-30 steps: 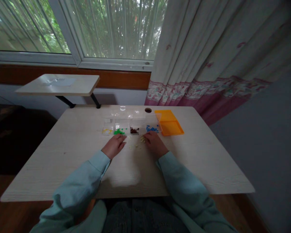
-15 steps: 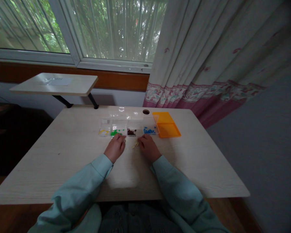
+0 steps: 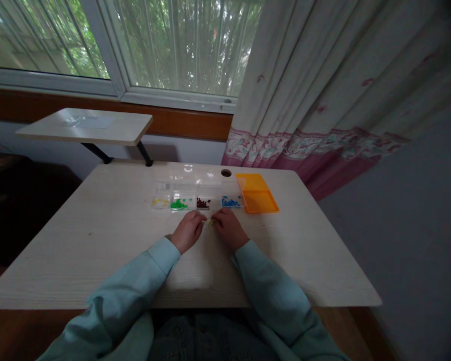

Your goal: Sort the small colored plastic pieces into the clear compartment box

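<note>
1. Pale pieces (image 3: 209, 222) are lying in a small cluster on the tabletop (image 3: 304, 265), being flanked by both hands.
2. Left hand (image 3: 189, 230): fingers are being held bunched at the cluster's left side. Grip is looking narrow; whether a piece is being pinched cannot be told.
3. Right hand (image 3: 230, 228): fingers are being held curled at the cluster's right side, also narrow. Contents, if any, are being hidden by the fingers.
4. Clear box (image 3: 215, 200) is standing just beyond the hands, being split into a row of compartments.
5. Left to right, yellow pieces (image 3: 160, 202), green pieces (image 3: 179, 204), brown pieces (image 3: 202, 203) and blue pieces (image 3: 231, 201) are being held in separate compartments.
6. Orange box (image 3: 261, 201) is lying at the clear box's right end; whether they are touching cannot be told.
7. Round hole (image 3: 226, 173) is showing near the far edge.
8. Raised shelf (image 3: 124, 131) is being carried on black supports, far left.
</note>
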A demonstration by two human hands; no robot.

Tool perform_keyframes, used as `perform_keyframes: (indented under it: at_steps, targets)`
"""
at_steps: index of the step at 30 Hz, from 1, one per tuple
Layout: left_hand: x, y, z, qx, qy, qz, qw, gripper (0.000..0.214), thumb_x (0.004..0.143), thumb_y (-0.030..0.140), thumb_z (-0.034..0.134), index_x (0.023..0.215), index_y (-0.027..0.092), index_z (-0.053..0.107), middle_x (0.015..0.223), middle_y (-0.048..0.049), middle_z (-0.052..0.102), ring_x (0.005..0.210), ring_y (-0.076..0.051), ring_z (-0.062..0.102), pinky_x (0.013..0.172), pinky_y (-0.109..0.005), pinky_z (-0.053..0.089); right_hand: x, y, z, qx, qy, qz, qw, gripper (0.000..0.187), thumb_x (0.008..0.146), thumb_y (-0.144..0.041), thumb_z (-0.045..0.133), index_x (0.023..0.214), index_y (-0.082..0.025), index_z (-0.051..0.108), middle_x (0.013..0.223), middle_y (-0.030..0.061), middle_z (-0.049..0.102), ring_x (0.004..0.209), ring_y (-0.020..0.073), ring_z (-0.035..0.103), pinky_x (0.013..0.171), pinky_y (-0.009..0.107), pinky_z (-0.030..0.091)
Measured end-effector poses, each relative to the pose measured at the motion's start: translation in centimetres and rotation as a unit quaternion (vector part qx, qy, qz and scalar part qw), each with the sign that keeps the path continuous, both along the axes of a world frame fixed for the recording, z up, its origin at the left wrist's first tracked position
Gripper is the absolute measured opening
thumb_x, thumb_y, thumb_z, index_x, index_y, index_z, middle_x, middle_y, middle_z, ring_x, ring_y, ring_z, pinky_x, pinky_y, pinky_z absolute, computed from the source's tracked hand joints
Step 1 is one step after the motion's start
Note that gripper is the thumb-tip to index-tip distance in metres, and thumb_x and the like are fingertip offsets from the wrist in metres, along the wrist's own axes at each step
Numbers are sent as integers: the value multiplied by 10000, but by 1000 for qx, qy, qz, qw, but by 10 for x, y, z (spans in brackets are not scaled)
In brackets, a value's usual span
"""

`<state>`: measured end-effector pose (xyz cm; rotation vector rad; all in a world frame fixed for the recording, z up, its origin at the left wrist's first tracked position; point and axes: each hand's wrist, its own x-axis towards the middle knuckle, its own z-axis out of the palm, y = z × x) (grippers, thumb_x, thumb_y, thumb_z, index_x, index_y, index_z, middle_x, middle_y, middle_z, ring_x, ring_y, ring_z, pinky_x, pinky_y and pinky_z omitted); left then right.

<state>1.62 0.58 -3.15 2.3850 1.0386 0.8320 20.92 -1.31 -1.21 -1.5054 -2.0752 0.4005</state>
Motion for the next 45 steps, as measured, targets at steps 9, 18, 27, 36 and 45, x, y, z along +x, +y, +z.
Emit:
perform_keyframes:
  at_steps: [9,18,27,36,45]
  targets:
    - [-4,4,21,3,-83,18,996,319,942,187,387,1215,165,551,1046,-108,576,1007,-198,542,903,-360,477,29,9,5,-58,26,10,998,181,841,-151,596,985,-124,702,914,86,618,881,186,560,845,324,459]
    - [-49,17,17,34,84,-65,994,550,782,555,659,1202,205,605,1080,-106,603,1041,-253,531,935,-406,426,11,-3,8,-65,-10,42,997,432,687,-300,814,1052,-119,671,970,81,565,860,182,535,821,322,471]
    - [-25,11,15,13,77,-58,995,197,904,315,537,1045,204,620,1037,-84,603,1032,-225,530,935,-383,421,-2,-4,5,-40,9,43,998,170,810,-93,644,971,-131,680,919,69,573,887,174,543,840,308,458]
    - [-5,19,21,-5,81,-69,994,149,867,240,555,983,185,631,942,-88,591,938,-227,548,838,-355,457,2,-3,5,-53,22,35,998,136,843,-107,619,953,-154,684,904,55,581,891,166,557,825,289,460]
    - [-12,14,9,-24,33,-65,997,244,880,175,485,1082,177,621,1014,-107,619,979,-231,549,887,-384,459,-1,-8,6,-38,-8,26,999,125,874,-109,573,875,-165,685,869,58,594,853,170,563,791,291,468]
